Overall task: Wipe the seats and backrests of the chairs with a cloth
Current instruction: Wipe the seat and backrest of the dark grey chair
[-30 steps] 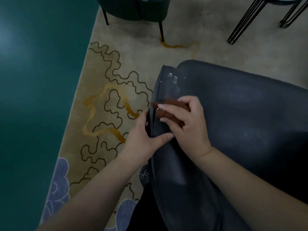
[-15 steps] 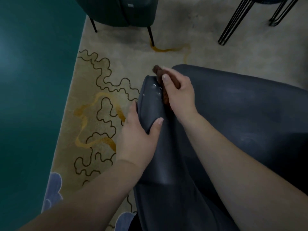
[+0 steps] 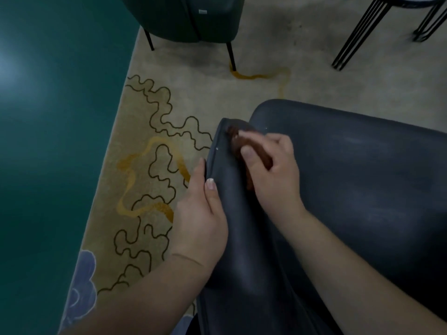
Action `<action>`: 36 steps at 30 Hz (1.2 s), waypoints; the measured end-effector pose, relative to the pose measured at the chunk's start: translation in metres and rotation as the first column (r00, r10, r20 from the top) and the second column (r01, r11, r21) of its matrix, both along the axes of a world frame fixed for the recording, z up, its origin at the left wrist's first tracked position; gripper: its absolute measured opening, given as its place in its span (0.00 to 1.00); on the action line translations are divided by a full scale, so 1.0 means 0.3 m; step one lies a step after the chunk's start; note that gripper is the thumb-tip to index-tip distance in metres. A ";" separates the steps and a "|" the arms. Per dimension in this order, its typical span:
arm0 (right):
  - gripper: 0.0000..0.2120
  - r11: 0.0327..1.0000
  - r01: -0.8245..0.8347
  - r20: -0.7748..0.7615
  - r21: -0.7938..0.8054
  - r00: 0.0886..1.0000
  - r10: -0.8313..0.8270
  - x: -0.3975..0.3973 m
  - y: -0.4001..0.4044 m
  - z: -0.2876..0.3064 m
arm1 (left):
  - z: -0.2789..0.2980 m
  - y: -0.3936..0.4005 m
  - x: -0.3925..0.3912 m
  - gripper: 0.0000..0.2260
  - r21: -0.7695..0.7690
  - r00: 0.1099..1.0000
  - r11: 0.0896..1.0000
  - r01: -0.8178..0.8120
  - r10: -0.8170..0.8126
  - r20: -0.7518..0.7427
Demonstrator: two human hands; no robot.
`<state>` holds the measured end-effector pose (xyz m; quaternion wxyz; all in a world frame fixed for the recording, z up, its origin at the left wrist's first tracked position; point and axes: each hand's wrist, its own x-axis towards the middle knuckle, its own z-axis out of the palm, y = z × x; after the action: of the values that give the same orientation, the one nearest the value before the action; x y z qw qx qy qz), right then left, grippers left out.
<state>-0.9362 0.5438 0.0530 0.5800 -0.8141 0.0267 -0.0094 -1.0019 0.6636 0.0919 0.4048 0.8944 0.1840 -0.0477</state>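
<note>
A dark grey padded chair (image 3: pixel 358 180) fills the right and bottom of the view, its seat to the right and its curved side edge (image 3: pixel 232 213) running down the middle. My right hand (image 3: pixel 273 172) is shut on a brown cloth (image 3: pixel 244 143) and presses it on the chair's edge near its far end. My left hand (image 3: pixel 200 213) grips the outer side of that edge just below, thumb on top.
A second dark green chair (image 3: pixel 188 18) on thin black legs stands at the top. Black metal table legs (image 3: pixel 358 37) are at the top right. A beige rug (image 3: pixel 150 146) with wavy lines lies underneath, green floor (image 3: pixel 48 141) at the left.
My right hand pushed the cloth along the chair's edge to its far tip, then drew it back a little. My left hand kept its hold on the edge.
</note>
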 end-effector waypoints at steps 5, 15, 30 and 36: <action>0.14 0.990 -0.089 0.052 -0.110 0.994 0.095 0.014 0.006 0.025 | 0.002 -0.005 0.000 0.21 -0.020 0.999 0.999 -0.046 0.046 -0.005; 0.13 0.952 -0.219 0.203 -0.214 0.943 0.263 -0.086 0.013 0.061 | -0.001 -0.004 0.004 0.20 -0.039 0.998 0.997 -0.068 0.068 0.000; 0.10 0.911 -0.279 0.096 -0.304 0.942 0.320 0.068 0.013 0.094 | -0.007 0.000 0.002 0.18 -0.033 0.996 0.996 -0.079 0.080 0.029; 0.07 0.945 -0.211 -0.014 -0.250 0.977 0.214 0.180 0.081 0.127 | -0.006 -0.006 0.002 0.18 -0.041 0.996 0.995 -0.088 0.089 0.026</action>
<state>-0.8824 0.5680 0.0913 0.4707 -0.8787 -0.0665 0.0444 -1.0014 0.6618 0.0899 0.4268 0.8777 0.2168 -0.0212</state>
